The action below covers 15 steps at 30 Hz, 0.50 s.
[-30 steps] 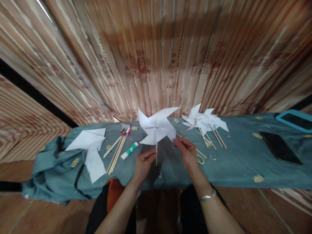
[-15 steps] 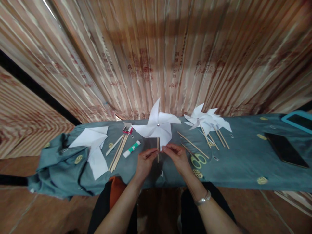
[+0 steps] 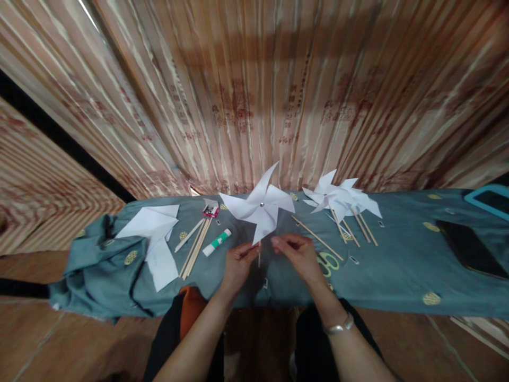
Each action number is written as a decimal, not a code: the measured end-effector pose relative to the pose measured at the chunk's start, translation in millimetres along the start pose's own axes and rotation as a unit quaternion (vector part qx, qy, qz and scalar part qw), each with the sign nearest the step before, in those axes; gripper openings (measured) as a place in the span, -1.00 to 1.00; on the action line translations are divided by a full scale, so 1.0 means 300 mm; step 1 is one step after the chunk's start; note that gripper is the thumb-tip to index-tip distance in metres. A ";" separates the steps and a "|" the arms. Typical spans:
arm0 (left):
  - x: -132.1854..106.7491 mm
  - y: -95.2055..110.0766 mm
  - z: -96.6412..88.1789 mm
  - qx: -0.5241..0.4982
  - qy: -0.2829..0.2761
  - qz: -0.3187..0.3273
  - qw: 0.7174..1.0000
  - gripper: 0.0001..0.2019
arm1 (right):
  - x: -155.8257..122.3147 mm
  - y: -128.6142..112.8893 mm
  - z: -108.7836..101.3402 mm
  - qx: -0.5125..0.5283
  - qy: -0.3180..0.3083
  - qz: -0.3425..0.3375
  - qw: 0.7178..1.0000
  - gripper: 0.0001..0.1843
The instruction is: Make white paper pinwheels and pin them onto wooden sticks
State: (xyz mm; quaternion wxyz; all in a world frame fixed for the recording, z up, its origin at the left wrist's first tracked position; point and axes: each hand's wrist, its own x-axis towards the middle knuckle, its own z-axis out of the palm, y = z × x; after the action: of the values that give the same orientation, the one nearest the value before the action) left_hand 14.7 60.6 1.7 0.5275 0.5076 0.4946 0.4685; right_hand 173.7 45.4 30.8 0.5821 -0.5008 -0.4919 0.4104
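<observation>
A white paper pinwheel (image 3: pixel 260 206) stands upright on a thin wooden stick over a table draped in a teal cloth (image 3: pixel 397 265). My left hand (image 3: pixel 237 262) pinches the stick just below the paper vanes. My right hand (image 3: pixel 296 253) hovers just right of the stick, fingers curled, thumb and fingertips close together with nothing visible in them. It sits a little apart from the lowest vane.
Finished pinwheels (image 3: pixel 340 199) lie at the back right beside loose sticks (image 3: pixel 316 237). Green-handled scissors (image 3: pixel 328 263) lie by my right hand. At left are a glue stick (image 3: pixel 217 242), more sticks (image 3: pixel 194 248), a pin box (image 3: pixel 210 210) and paper sheets (image 3: pixel 153 233). A dark phone (image 3: pixel 467 248) lies at right.
The pinwheel's vanes have turned on the stick. My right hand went from the vane's edge towards the stick, then drew slightly away from it.
</observation>
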 end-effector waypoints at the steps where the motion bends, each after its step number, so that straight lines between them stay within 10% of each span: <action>1: 0.001 -0.002 0.000 -0.006 0.002 -0.007 1.000 -0.83 | 0.011 0.000 -0.032 0.006 0.034 -0.001 0.999 -0.67; 6: -0.004 -0.011 -0.003 -0.015 -0.013 -0.031 0.999 -0.81 | 0.059 0.025 -0.155 0.063 0.222 -0.012 0.973 -0.78; 15: -0.017 0.007 0.000 -0.021 -0.039 -0.058 0.997 -0.83 | 0.080 0.032 -0.153 0.062 0.176 -0.019 0.982 -0.68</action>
State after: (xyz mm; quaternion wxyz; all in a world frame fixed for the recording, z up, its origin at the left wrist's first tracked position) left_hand 14.5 55.5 4.1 0.5830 0.4851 0.4921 0.4274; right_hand 223.3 62.1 24.5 0.6971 -0.5191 -0.3644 0.3343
